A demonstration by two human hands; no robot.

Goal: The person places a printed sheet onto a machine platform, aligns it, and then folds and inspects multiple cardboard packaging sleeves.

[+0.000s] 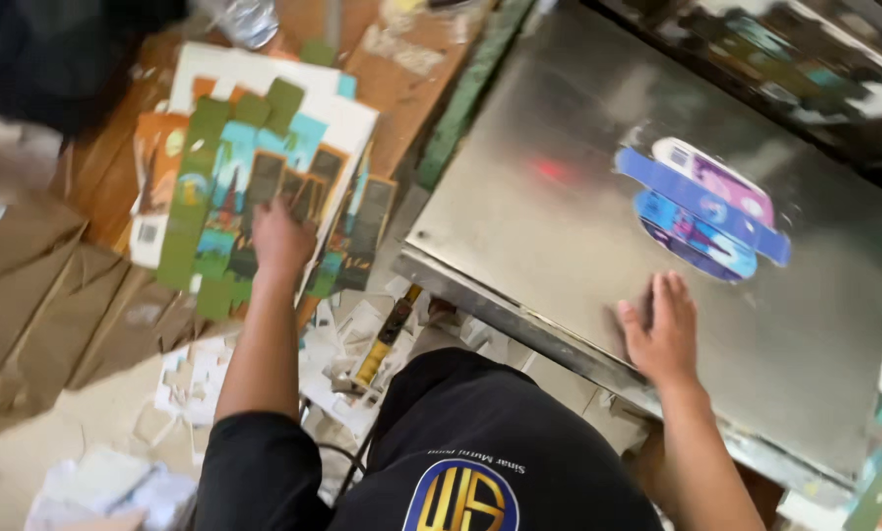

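Left hand [281, 239] is laid on the stack of printed sheets [254, 177] — grip cannot be told. Right hand [662, 332] rests flat, fingers spread, on the steel plate [559, 236] near the blue die-cut blank [704, 208]. Step judged: sheet pickup — a single sheet must be separated.

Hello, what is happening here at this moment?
A person works with flat printed card cut-outs. The left hand reaches onto a stack of green and orange cut-outs on the wooden table. The right hand lies flat, fingers spread, on a shiny metal plate. One blue and pink cut-out lies on that plate, apart from the hand. Paper scraps cover the floor.
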